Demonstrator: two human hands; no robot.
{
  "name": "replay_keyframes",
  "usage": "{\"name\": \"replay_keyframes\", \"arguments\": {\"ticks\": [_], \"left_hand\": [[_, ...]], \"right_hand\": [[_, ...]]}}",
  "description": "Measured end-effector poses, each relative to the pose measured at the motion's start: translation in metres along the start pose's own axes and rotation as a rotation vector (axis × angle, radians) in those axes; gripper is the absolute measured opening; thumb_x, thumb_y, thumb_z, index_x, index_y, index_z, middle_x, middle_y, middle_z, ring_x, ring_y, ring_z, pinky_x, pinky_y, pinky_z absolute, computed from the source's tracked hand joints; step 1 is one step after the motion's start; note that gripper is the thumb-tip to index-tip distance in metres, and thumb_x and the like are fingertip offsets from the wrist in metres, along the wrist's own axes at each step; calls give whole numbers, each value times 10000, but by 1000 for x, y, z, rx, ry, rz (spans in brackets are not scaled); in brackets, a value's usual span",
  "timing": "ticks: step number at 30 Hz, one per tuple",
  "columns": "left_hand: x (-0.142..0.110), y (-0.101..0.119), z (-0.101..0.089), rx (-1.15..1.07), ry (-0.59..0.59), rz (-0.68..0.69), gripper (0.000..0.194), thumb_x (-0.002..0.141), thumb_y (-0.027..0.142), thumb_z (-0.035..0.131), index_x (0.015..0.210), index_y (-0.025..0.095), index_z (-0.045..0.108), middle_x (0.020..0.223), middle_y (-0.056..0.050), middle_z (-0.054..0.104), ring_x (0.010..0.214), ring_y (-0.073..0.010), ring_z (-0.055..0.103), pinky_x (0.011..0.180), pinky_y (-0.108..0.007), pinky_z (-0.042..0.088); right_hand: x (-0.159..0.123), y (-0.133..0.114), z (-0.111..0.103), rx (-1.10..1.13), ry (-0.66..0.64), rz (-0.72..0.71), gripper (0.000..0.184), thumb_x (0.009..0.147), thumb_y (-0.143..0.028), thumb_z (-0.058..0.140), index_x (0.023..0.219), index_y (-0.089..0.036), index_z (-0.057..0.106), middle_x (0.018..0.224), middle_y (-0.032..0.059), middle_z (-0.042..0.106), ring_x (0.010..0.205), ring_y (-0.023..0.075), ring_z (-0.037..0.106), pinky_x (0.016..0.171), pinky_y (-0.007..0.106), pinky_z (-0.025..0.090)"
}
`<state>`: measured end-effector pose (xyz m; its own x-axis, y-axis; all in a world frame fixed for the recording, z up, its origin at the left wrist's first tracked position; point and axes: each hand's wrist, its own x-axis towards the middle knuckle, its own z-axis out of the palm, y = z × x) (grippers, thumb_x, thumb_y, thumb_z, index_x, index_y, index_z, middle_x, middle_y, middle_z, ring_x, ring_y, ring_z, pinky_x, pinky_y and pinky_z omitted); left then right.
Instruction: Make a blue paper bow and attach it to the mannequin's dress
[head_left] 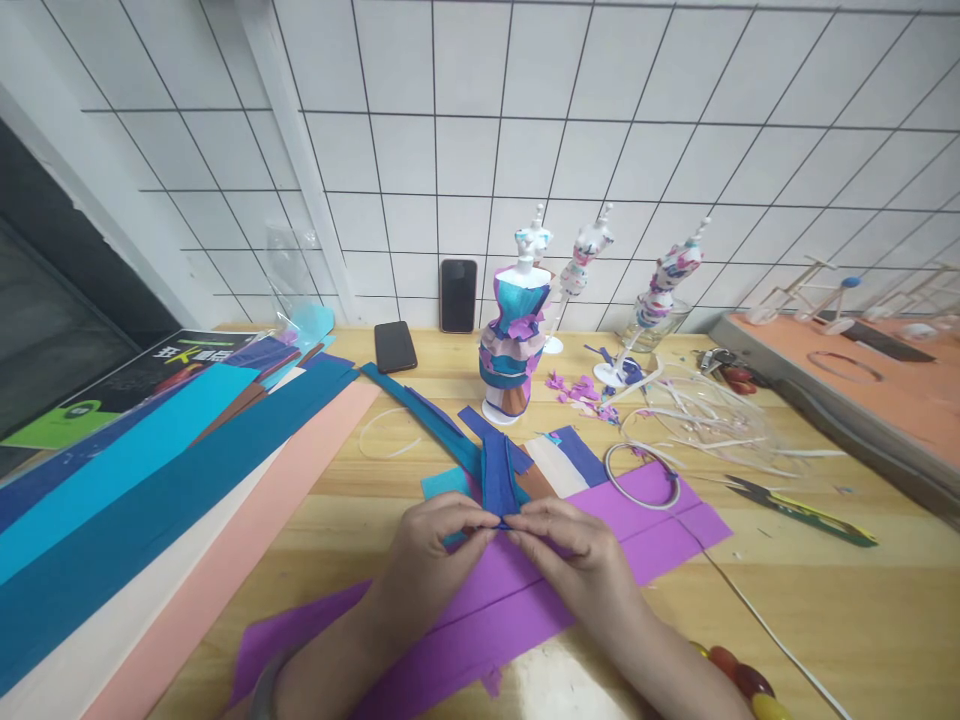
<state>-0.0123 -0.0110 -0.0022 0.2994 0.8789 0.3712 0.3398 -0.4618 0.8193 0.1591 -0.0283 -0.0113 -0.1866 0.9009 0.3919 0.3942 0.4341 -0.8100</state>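
Note:
My left hand and my right hand meet at the table's front middle, both pinching the near end of a dark blue crepe paper strip that stands folded upward between them. Under my hands lies a purple crepe paper sheet. Behind the strip are small pieces of teal, brown, white and blue paper. A small mannequin dressed in layered teal, white, purple and brown paper stands behind them.
Long crepe sheets in blue, teal, white and peach cover the table's left. Two phones lie or lean at the back. Two more mannequins, a tape ring, white strips, thread snips and an orange tray occupy the right.

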Motion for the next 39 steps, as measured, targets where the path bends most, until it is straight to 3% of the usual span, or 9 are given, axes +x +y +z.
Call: {"name": "replay_keyframes", "arguments": {"ticks": [12,17,21,28,39], "left_hand": [[-1,2,-1,-19,13,-49,138,687,54,593,712,145,693,690,-55,680,656,-150,625,622,-236,487],[0,0,-1,-102,-10,-179,86,683,102,618,694,148,691,692,-49,680,667,-158,627,631,-243,485],[0,-1,1,-228,-16,-307,42,677,169,648,686,160,688,701,-40,670,690,-163,621,638,-246,482],[-1,-1,3,-468,-14,-462,50,621,204,701,645,162,690,695,-18,643,669,-139,605,610,-218,467],[-2,-3,3,-479,-50,-521,72,646,234,690,662,166,672,673,-13,678,639,-128,601,582,-209,452]], "right_hand": [[1,-4,1,63,24,67,108,760,-147,603,789,-180,702,738,59,690,721,176,641,657,279,520],[0,-1,4,196,70,295,49,694,-213,673,723,-187,703,727,47,704,686,175,646,621,264,521],[2,0,6,350,88,456,123,625,-290,723,669,-177,701,659,34,696,587,154,629,535,240,508],[4,-1,6,438,112,489,159,571,-320,754,628,-180,706,663,29,685,596,145,617,541,233,499],[5,-3,6,480,95,494,99,581,-262,745,628,-186,703,651,17,672,591,132,599,534,222,476]]}}
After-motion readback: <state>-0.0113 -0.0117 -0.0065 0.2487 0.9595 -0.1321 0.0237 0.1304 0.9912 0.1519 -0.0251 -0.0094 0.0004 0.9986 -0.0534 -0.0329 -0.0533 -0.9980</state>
